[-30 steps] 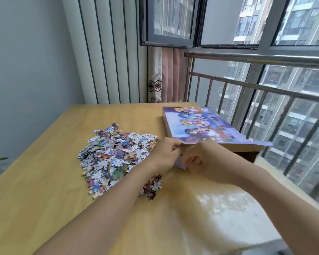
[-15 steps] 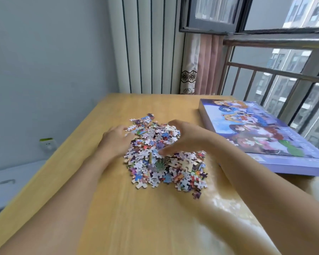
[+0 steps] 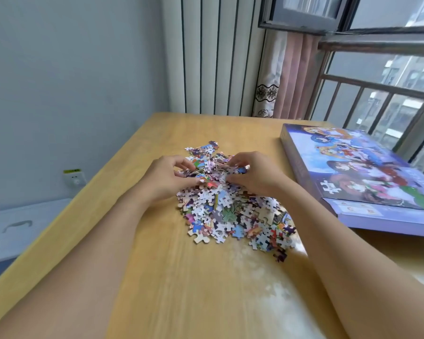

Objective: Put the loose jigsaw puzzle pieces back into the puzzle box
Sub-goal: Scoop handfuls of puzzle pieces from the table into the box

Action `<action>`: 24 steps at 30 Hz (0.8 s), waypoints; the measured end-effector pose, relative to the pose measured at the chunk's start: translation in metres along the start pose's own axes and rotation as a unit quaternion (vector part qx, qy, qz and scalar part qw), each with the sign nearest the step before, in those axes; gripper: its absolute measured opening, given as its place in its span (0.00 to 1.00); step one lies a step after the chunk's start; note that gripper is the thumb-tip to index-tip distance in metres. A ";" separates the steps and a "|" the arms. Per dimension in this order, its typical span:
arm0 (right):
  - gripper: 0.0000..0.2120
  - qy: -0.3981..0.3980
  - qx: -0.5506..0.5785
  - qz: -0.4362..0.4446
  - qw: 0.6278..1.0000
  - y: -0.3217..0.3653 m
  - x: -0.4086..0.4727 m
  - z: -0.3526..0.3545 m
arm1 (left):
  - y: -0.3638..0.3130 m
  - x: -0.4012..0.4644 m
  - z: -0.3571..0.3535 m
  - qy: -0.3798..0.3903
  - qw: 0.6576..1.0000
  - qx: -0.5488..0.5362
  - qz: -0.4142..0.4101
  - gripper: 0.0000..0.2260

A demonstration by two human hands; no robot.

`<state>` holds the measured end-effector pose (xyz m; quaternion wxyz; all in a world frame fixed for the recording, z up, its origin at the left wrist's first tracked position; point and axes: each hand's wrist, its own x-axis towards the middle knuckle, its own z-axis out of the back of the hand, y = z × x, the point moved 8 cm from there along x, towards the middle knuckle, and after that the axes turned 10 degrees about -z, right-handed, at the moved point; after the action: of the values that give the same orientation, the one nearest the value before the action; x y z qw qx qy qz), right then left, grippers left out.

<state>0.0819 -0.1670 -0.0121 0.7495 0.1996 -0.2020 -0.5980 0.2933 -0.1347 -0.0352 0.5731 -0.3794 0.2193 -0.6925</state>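
Note:
A heap of colourful loose jigsaw pieces [image 3: 228, 211] lies in the middle of the wooden table [image 3: 171, 277]. My left hand [image 3: 167, 179] and my right hand [image 3: 255, 174] face each other over the far half of the heap, fingers curled in, squeezing a bunch of pieces between them. The purple puzzle box [image 3: 360, 177], with a cartoon picture on its closed lid, lies flat at the right, well apart from both hands.
A metal window railing [image 3: 377, 86] runs behind the box at the right. A pink curtain [image 3: 291, 77] and white slatted panels [image 3: 213, 55] stand beyond the far table edge. A wall socket [image 3: 74, 177] and a white cabinet [image 3: 15, 231] are at the left.
Both hands left the box's near corner and went to the heap. They have since drawn together over its far part, gathering pieces. The view has swung left.

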 end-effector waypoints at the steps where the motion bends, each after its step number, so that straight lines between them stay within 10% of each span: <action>1: 0.22 0.001 0.015 -0.005 1.000 -0.002 -0.001 0.000 | 0.000 0.001 0.000 -0.008 1.000 -0.011 0.002 0.11; 9: 0.55 0.118 -0.033 -0.037 0.992 0.000 -0.018 -0.019 | 0.004 0.000 -0.008 -0.003 0.992 -0.120 0.050 0.05; 16: 0.45 0.081 0.040 -0.026 0.996 0.002 -0.015 -0.011 | -0.005 -0.007 -0.014 0.115 0.985 -0.128 0.026 0.27; 24: 0.29 0.050 0.162 -0.038 0.985 -0.004 -0.009 -0.005 | -0.010 -0.006 -0.013 0.085 0.990 -0.114 0.009 0.29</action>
<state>0.0797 -0.1588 -0.0187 0.6931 0.3559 -0.2503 -0.5747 0.2778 -0.1278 -0.0377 0.5118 -0.3802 0.3479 -0.6874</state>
